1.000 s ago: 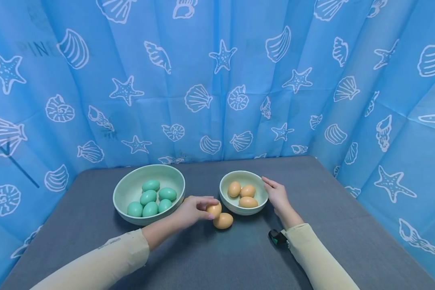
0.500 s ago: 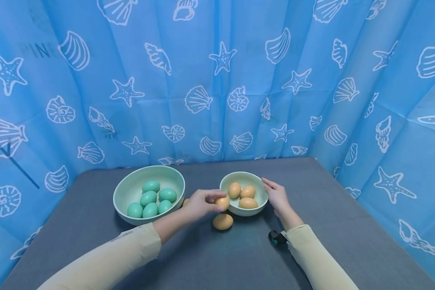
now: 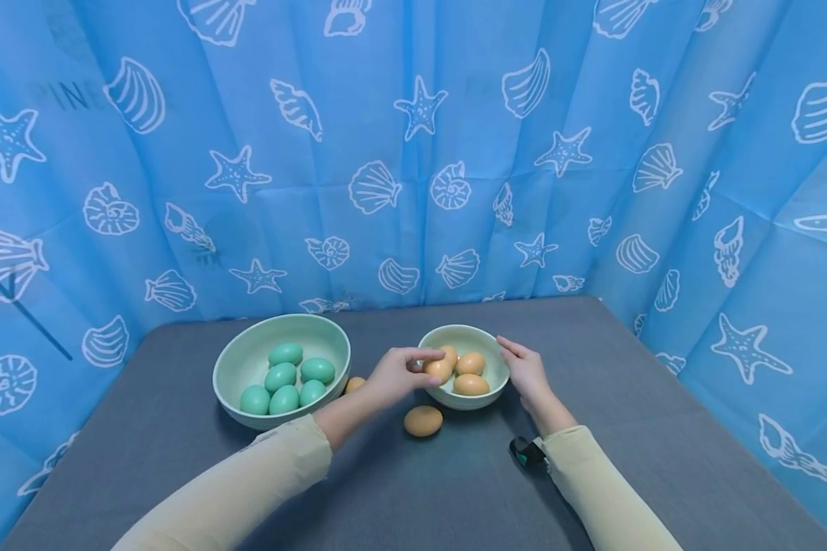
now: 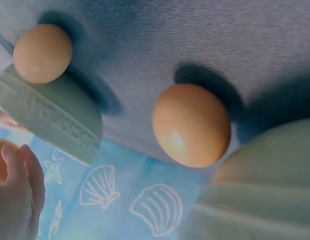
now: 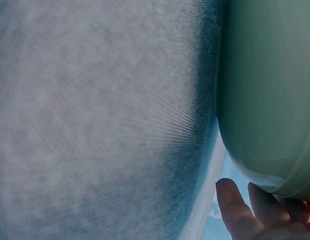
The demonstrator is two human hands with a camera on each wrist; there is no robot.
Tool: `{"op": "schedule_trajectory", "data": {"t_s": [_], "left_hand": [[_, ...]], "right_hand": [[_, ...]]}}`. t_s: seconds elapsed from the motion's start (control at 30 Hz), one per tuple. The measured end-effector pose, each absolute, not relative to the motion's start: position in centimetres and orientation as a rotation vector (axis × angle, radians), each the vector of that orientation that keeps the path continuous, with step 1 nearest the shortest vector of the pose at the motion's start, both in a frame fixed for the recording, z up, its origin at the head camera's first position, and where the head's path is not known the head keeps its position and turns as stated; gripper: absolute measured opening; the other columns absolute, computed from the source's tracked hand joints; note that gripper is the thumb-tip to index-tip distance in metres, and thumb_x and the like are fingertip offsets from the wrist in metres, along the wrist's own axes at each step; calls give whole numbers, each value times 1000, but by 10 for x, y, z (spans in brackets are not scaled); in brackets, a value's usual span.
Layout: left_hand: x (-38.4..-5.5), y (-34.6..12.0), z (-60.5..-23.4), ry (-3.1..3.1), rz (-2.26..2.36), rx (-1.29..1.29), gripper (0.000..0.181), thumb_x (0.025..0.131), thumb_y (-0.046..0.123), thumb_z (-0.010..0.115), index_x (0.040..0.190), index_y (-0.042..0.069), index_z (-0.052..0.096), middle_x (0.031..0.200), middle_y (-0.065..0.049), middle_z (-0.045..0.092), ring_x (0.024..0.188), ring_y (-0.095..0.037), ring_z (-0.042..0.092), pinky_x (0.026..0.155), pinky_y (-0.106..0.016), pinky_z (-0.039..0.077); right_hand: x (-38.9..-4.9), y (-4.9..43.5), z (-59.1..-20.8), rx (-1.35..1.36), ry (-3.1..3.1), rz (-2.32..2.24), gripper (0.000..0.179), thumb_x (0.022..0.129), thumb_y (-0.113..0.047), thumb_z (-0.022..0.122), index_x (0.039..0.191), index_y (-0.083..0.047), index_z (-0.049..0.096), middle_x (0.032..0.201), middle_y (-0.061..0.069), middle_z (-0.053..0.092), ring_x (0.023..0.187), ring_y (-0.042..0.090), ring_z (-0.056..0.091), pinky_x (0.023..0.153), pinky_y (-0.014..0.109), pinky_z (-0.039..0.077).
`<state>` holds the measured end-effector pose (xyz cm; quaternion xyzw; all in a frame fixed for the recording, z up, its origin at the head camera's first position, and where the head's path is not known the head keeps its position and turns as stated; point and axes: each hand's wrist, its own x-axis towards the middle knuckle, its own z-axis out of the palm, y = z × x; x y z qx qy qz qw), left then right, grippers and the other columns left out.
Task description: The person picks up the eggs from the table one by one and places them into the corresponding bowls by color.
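Note:
My left hand pinches a light-brown egg between thumb and fingers, over the left rim of the small pale-green bowl. In the left wrist view, this held egg is partly cut off by the frame edge. Three similar eggs lie inside the small bowl. My right hand rests against that bowl's right side, its extended fingers along the outer wall. One brown egg sits on the table in front of the small bowl. Another egg lies beside the large bowl, partly hidden in the head view.
A large green bowl holding several green eggs stands on the left of the grey table. Near my right wrist is a small black object. A blue shell-print curtain hangs behind the table and along its sides.
My left hand has carried its egg rightward and away from me, from above the table egg to over the small bowl's rim. The right hand and both bowls stay in place.

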<state>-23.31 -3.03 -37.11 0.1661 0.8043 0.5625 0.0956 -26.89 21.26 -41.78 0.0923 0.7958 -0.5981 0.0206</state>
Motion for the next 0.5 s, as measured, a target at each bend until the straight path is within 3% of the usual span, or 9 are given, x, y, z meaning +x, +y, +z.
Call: {"op": "schedule_trajectory", "data": {"t_s": [0.5], "left_hand": [[-246, 2, -379, 2396, 1596, 601, 39, 88, 1, 74, 128, 2, 68, 137, -18, 60, 111, -32, 65, 85, -33, 59]], "right_hand": [[-267, 211, -414, 261, 2453, -1886, 45, 110, -13, 36, 153, -3, 39, 160, 23, 32, 148, 39, 29, 118, 51, 34]]}}
